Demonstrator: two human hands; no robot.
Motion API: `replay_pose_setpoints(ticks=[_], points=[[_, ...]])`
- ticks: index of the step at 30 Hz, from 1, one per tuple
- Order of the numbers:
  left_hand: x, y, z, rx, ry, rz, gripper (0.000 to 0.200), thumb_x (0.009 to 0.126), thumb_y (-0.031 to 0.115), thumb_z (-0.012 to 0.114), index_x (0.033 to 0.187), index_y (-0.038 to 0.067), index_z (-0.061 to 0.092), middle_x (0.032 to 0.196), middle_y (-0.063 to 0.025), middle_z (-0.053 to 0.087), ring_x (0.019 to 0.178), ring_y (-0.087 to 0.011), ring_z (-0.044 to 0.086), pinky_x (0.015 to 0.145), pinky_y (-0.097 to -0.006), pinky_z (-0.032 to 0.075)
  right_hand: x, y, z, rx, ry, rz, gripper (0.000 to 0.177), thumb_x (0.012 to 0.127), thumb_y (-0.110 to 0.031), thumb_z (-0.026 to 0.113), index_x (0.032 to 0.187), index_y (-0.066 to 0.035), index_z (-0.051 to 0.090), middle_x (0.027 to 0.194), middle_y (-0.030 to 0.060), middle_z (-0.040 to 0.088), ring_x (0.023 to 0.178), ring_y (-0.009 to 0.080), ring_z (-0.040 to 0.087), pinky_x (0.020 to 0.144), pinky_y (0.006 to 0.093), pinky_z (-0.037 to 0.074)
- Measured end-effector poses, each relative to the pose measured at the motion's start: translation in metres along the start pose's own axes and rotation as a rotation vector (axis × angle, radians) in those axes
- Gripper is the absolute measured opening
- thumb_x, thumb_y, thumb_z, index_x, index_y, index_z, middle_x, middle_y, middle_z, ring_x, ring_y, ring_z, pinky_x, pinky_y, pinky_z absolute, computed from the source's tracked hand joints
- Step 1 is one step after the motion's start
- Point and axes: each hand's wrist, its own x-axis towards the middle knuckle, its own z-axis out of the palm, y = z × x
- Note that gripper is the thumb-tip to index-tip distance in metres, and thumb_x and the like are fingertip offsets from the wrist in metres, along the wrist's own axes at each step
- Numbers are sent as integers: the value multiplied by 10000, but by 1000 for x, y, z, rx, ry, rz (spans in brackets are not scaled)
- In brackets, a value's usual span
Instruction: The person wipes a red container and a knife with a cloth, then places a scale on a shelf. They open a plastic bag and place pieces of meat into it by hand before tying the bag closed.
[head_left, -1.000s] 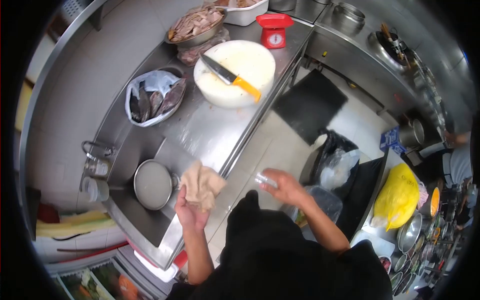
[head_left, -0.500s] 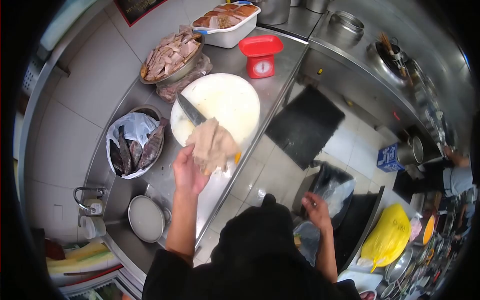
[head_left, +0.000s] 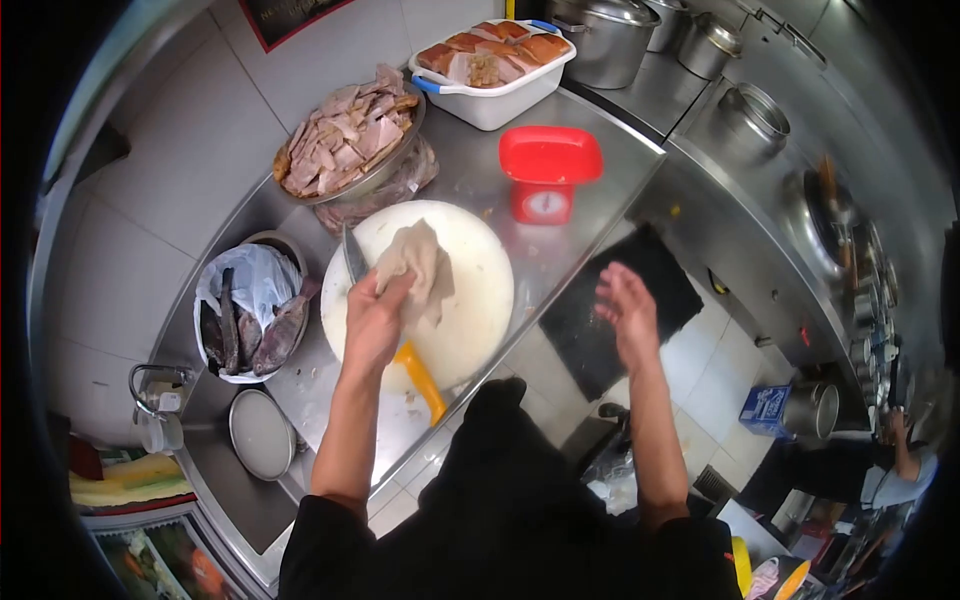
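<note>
In the head view, the left hand (head_left: 375, 322) was closed around a beige cloth (head_left: 418, 262), gripping it at its near edge so that the crumpled bulk stood just beyond the knuckles; hand and cloth were both over the round white chopping board (head_left: 478, 310), and whether the cloth pressed on the board or hung just above it could not be told; a knife (head_left: 353, 255) lay on the board partly under that hand, its dark blade showing just beyond and to the left of the fingers and its orange handle coming out on the wrist side, towards the person; to the left of the left hand, on the steel counter (head_left: 470, 150), stood a bowl lined with a plastic bag (head_left: 255, 275) and filled with dark fish; beyond the hand sat a metal bowl of sliced meat (head_left: 345, 140), and further on a white tub (head_left: 500, 100) of roast meat; a red kitchen scale (head_left: 545, 175) stood beyond and to the right of the cloth, just off the board's rim; nearer than the left forearm and to its left, a lidded pot (head_left: 260, 435) sat in the sink by a tap (head_left: 150, 385); the right hand (head_left: 625, 312) was well apart from the left, past the counter's edge, held wide with the fingers spread and nothing in it, above a black floor mat (head_left: 665, 275); large steel pots (head_left: 605, 40) stood far beyond it
</note>
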Motion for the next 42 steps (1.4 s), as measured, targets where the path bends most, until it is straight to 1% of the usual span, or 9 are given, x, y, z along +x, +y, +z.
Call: replay_pose_setpoints(ticks=[6, 7, 10, 13, 16, 22, 25, 36, 42], points=[[98, -13, 51, 304, 12, 137, 230, 943, 98, 588, 1118, -26, 671, 963, -33, 677, 843, -84, 585, 698, -255, 473, 95, -40, 1, 21, -3, 48, 579, 919, -375, 682, 1380, -96, 468, 1233, 34, 555, 1051, 159, 518, 873, 335, 461], [116, -17, 61, 326, -11, 166, 213, 916, 62, 573, 1079, -39, 667, 961, -99, 695, 820, -155, 626, 713, -291, 481, 114, -43, 0, 20, -15, 57, 621, 909, -389, 691, 1397, -90, 452, 1253, 45, 543, 1068, 171, 510, 877, 343, 459], [175, -40, 101, 718, 86, 532, 181, 916, 51, 589, 1060, -31, 662, 983, -115, 691, 801, -170, 639, 725, -330, 503, 174, -47, 5, 0, -67, 98, 781, 864, -442, 725, 1457, -66, 384, 1331, 94, 503, 1153, 237, 482, 919, 382, 448], [221, -50, 146, 1032, 149, 981, 190, 841, 8, 600, 1018, -38, 654, 1093, -205, 647, 888, -334, 655, 762, -417, 526, 235, -58, 31, -23, -107, 139, 781, 871, -443, 714, 1462, -58, 380, 1383, 123, 495, 1227, 266, 488, 970, 402, 442], [249, -72, 162, 1375, 46, 783, 276, 790, 6, 600, 1061, -10, 653, 1192, -235, 587, 961, -437, 596, 793, -471, 527, 284, -43, 39, 30, -207, 183, 671, 944, -390, 637, 1460, -42, 385, 1419, 153, 488, 1291, 275, 487, 1024, 416, 434], [259, -100, 184, 1668, 67, 559, 332, 768, 53, 602, 1096, 89, 642, 1139, -200, 579, 954, -448, 598, 783, -531, 531, 324, -18, 52, 255, -222, 258, 472, 1049, -303, 470, 1427, -24, 421, 1375, 160, 533, 1251, 262, 540, 1040, 403, 458], [251, -104, 209, 1601, 127, 266, 343, 777, 70, 608, 1120, 69, 624, 1136, -240, 575, 937, -475, 618, 783, -538, 541, 318, -26, 49, 330, -294, 319, 457, 1053, -313, 462, 1409, -28, 436, 1350, 154, 551, 1210, 260, 570, 1008, 393, 487], [244, -105, 278, 1124, 214, 67, 292, 797, 111, 624, 1048, -36, 655, 993, -309, 660, 925, -470, 650, 839, -518, 514, 315, -27, 50, 368, -407, 267, 455, 1044, -407, 464, 1345, -67, 484, 1287, 125, 573, 1123, 243, 596, 984, 399, 479], [265, -123, 288, 507, 192, -229, 246, 846, 140, 560, 966, -37, 682, 918, -216, 714, 814, -352, 710, 704, -458, 558, 326, -16, 36, 594, -539, 427, 947, 887, -815, 326, 1407, -31, 437, 1346, 119, 550, 1221, 282, 542, 1046, 412, 423]])
